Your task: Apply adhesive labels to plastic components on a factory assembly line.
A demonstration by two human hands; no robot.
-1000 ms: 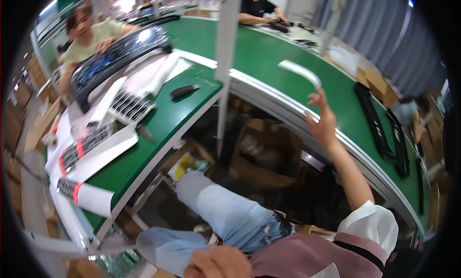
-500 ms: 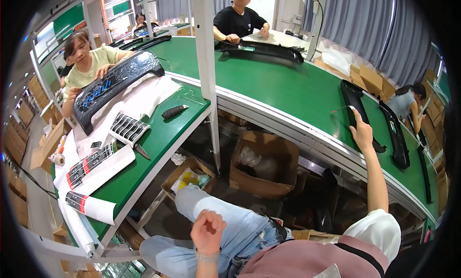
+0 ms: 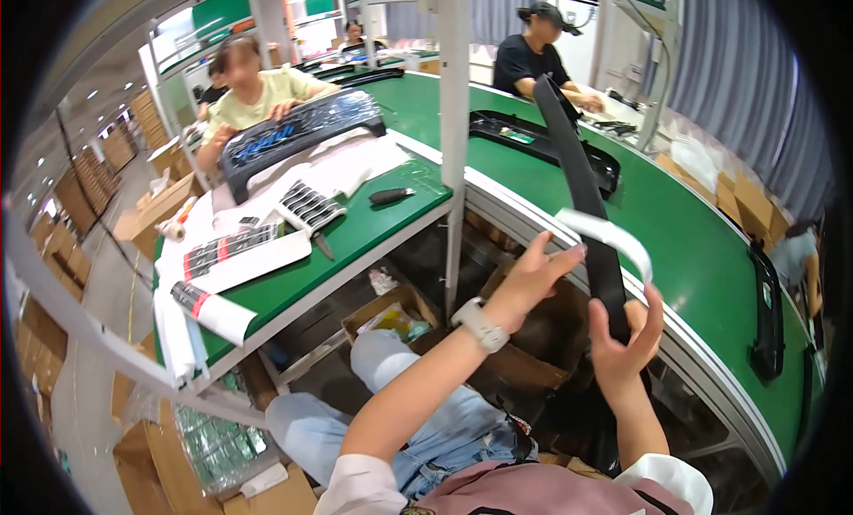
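- Clamped in fingers of right hand [image 3: 626, 344], near lower end: long black part [image 3: 576, 168], tilted, by edge of green worktop [image 3: 684, 239].
- Close to part's side with left hand [image 3: 533, 288], fingers apart; cannot tell if touching.
- Curving across part: white strip [image 3: 617, 233], 1 end at right index fingertip.
- Beyond, on worktop: 1 black panel [image 3: 533, 149], near co-worker [image 3: 529, 66] in black.
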